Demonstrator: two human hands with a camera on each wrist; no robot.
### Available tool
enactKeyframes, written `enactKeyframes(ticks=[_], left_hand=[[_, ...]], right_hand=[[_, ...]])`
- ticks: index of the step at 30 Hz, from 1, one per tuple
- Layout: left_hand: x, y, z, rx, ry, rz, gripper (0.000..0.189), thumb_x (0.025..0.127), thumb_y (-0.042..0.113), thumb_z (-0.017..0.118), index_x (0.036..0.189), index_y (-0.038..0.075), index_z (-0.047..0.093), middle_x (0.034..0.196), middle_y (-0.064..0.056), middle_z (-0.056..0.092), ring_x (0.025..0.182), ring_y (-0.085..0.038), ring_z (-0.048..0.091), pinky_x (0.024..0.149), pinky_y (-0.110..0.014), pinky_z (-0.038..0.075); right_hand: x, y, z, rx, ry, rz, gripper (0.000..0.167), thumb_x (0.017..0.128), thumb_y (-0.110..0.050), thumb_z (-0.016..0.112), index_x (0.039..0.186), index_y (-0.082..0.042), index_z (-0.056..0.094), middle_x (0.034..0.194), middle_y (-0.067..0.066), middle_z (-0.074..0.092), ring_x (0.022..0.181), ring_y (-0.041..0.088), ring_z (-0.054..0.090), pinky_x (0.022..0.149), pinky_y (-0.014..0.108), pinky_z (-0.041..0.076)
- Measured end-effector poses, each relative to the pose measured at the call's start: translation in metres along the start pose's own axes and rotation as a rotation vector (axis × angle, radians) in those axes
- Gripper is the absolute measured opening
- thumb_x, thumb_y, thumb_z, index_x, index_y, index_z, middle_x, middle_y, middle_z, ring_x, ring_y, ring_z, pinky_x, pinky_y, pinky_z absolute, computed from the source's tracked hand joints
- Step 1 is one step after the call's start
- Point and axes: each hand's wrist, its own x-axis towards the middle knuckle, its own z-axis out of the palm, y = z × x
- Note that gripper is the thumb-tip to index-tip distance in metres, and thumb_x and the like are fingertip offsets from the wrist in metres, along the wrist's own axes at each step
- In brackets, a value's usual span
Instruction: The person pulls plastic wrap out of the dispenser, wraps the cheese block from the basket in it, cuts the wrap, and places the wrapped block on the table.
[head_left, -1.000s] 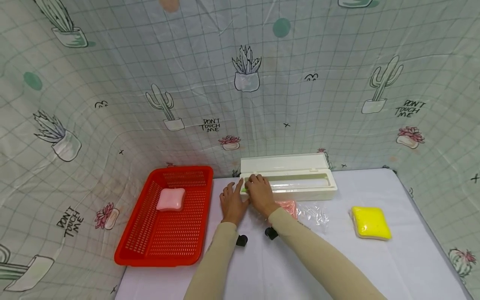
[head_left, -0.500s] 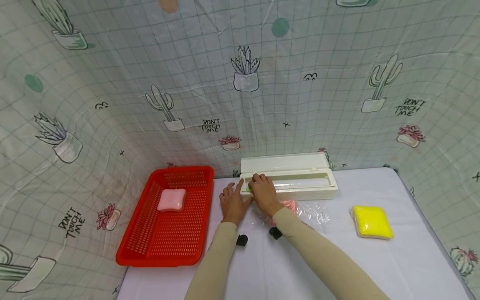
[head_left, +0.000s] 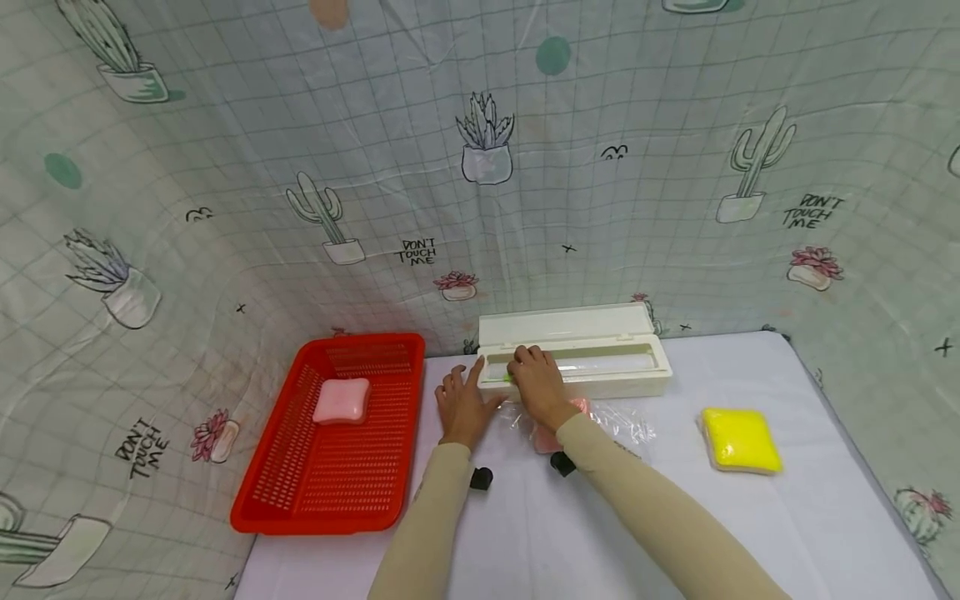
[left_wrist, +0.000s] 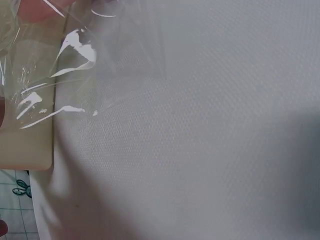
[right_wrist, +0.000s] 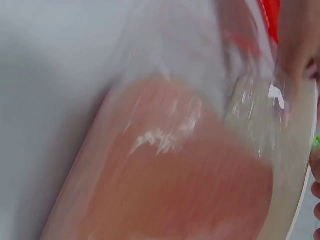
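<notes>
A long white cling film dispenser (head_left: 622, 387) stands at the back of the table with its lid raised and a roll inside. My left hand (head_left: 461, 410) rests against its left end, fingers spread, index at the corner and thumb along the front. With curled fingers my right hand (head_left: 542, 387) pinches a small green slide cutter (head_left: 508, 377) on the dispenser's front edge. Clear cling film (head_left: 630, 425) drapes from there over a salmon-pink, sponge-like block (head_left: 551, 440), partly hidden by my right wrist. The right wrist view shows that block close up under the film, blurred.
On the left stands a red perforated basket (head_left: 345, 492) with a pink block (head_left: 341, 401) in it. A yellow block (head_left: 741, 440), seemingly film-wrapped, lies at the right. A patterned cloth (head_left: 525, 208) hangs behind and beside the white table.
My right hand has slid rightward along the dispenser's front edge with the slide cutter. My left hand has kept its place at the left end. More of the salmon-pink block shows.
</notes>
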Motion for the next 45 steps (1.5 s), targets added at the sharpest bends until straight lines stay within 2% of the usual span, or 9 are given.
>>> enactKeyframes(ticks=[5, 12, 24, 38, 45], left_hand=[[0.001, -0.011, -0.001, -0.032, -0.009, -0.018, 0.086, 0.090, 0.050, 0.082, 0.163, 0.025, 0.044, 0.150, -0.018, 0.048, 0.138, -0.038, 0.044, 0.113, -0.054, 0.032], [-0.001, -0.023, 0.000, -0.064, 0.008, -0.010, 0.086, 0.089, 0.049, 0.082, 0.162, 0.024, 0.044, 0.147, -0.019, 0.050, 0.135, -0.039, 0.045, 0.112, -0.055, 0.032], [0.002, -0.017, 0.003, -0.052, -0.002, 0.014, 0.086, 0.089, 0.050, 0.082, 0.163, 0.024, 0.044, 0.136, -0.017, 0.054, 0.124, -0.036, 0.049, 0.108, -0.054, 0.034], [0.000, -0.005, 0.001, -0.076, -0.008, 0.033, 0.085, 0.090, 0.047, 0.083, 0.162, 0.022, 0.045, 0.131, -0.017, 0.055, 0.121, -0.035, 0.048, 0.104, -0.053, 0.034], [0.001, -0.007, 0.004, -0.070, -0.003, 0.040, 0.085, 0.090, 0.047, 0.083, 0.162, 0.022, 0.045, 0.130, -0.017, 0.055, 0.120, -0.035, 0.048, 0.104, -0.053, 0.034]], right_hand=[[-0.012, 0.025, -0.005, 0.055, 0.043, -0.001, 0.009, 0.091, -0.001, 0.078, 0.098, -0.007, 0.077, 0.109, 0.009, 0.063, 0.111, 0.034, 0.058, 0.096, 0.050, 0.049], [-0.027, 0.053, -0.014, 0.055, 0.016, 0.022, 0.009, 0.093, -0.006, 0.078, 0.102, -0.007, 0.078, 0.110, 0.009, 0.065, 0.113, 0.033, 0.059, 0.099, 0.049, 0.049], [-0.040, 0.074, -0.024, 0.047, 0.040, 0.010, 0.009, 0.092, -0.007, 0.080, 0.101, -0.009, 0.079, 0.110, 0.009, 0.066, 0.112, 0.034, 0.059, 0.099, 0.051, 0.050], [-0.050, 0.091, -0.029, 0.004, 0.064, 0.000, 0.011, 0.091, -0.010, 0.082, 0.101, -0.010, 0.079, 0.109, 0.007, 0.065, 0.112, 0.033, 0.060, 0.098, 0.051, 0.050], [-0.052, 0.094, -0.029, 0.016, 0.072, -0.002, 0.011, 0.090, -0.008, 0.082, 0.100, -0.010, 0.078, 0.110, 0.008, 0.066, 0.113, 0.034, 0.060, 0.098, 0.052, 0.049]])
